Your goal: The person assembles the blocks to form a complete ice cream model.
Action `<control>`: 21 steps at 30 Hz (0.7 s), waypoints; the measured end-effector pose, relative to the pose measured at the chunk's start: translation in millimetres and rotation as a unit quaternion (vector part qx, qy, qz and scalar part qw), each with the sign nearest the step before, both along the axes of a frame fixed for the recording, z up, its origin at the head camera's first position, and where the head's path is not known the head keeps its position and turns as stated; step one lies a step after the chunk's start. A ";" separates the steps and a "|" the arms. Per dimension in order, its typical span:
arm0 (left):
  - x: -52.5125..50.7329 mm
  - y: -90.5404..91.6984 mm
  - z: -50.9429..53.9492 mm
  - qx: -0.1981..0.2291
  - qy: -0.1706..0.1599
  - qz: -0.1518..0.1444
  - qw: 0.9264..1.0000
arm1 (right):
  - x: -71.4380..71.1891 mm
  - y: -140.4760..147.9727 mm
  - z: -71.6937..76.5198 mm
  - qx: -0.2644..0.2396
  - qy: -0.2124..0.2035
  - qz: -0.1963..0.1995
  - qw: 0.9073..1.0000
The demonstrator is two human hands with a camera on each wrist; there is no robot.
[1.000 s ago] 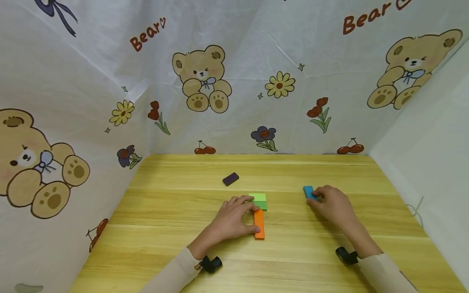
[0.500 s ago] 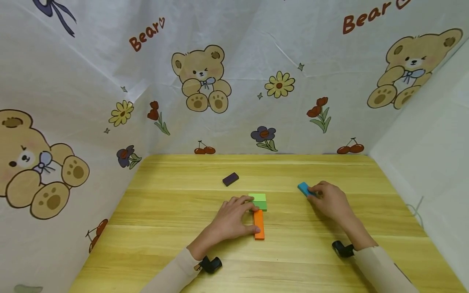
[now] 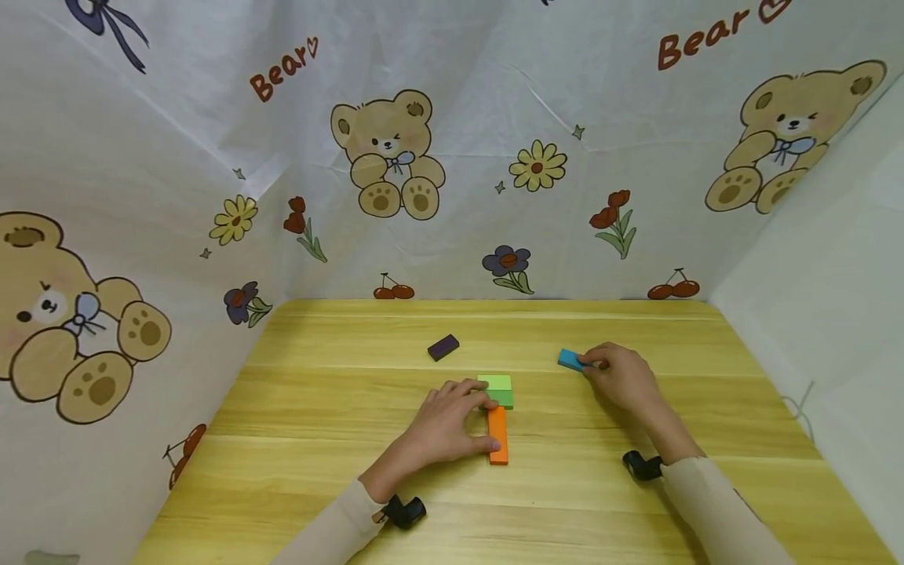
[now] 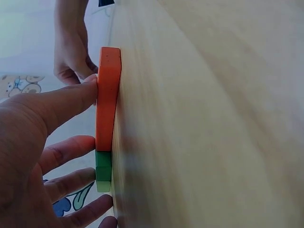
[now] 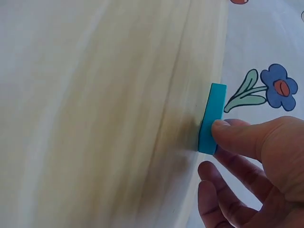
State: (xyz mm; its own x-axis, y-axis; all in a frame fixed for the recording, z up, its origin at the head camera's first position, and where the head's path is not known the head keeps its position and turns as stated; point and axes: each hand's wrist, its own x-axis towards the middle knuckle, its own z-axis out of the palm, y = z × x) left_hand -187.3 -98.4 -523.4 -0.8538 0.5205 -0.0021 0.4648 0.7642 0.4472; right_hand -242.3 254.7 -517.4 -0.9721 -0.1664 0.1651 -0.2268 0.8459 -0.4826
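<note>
My left hand (image 3: 446, 424) rests its thumb on an orange block (image 3: 498, 428) that lies lengthwise toward me. Its index fingertip is at the joint with a green block (image 4: 103, 164), and another finger reaches the green pair. A light green block (image 3: 500, 381) lies flush behind the darker green one; the orange block's far end meets the green. To the right, my right hand (image 3: 623, 378) pinches a blue block (image 3: 569, 359) by one end between thumb and fingers. In the right wrist view the blue block is at the tabletop, its underside not clearly visible.
A dark purple block (image 3: 443, 347) lies flat behind and left of the green pair. The wooden table (image 3: 353, 337) ends at a white cloth (image 3: 466, 227) printed with bears and flowers. A white wall (image 3: 819, 314) stands on the right.
My right hand has moved left and slightly away from me with the blue block, whose free end has turned toward the left. The left hand and its blocks stay put.
</note>
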 end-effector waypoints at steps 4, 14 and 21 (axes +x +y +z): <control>0.6 -0.6 1.4 0.003 -0.002 0.000 1.000 | -8.1 -7.8 -0.2 -0.011 -0.001 -0.001 1.000; -0.9 -1.1 0.1 0.000 0.004 0.000 1.000 | -24.1 -30.3 -1.6 -0.015 -0.011 0.010 1.000; -1.0 -0.9 0.0 -0.001 -0.001 -0.001 1.000 | -27.8 -46.2 -3.6 -0.018 -0.012 0.025 0.999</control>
State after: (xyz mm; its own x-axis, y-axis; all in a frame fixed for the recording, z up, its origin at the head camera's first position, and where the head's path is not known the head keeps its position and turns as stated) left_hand -188.3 -99.4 -523.4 -0.8524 0.5228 -0.0049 0.4661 0.7642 0.4459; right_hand -270.2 208.5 -521.1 -0.9666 -0.2084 0.1492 -0.2560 0.8159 -0.5185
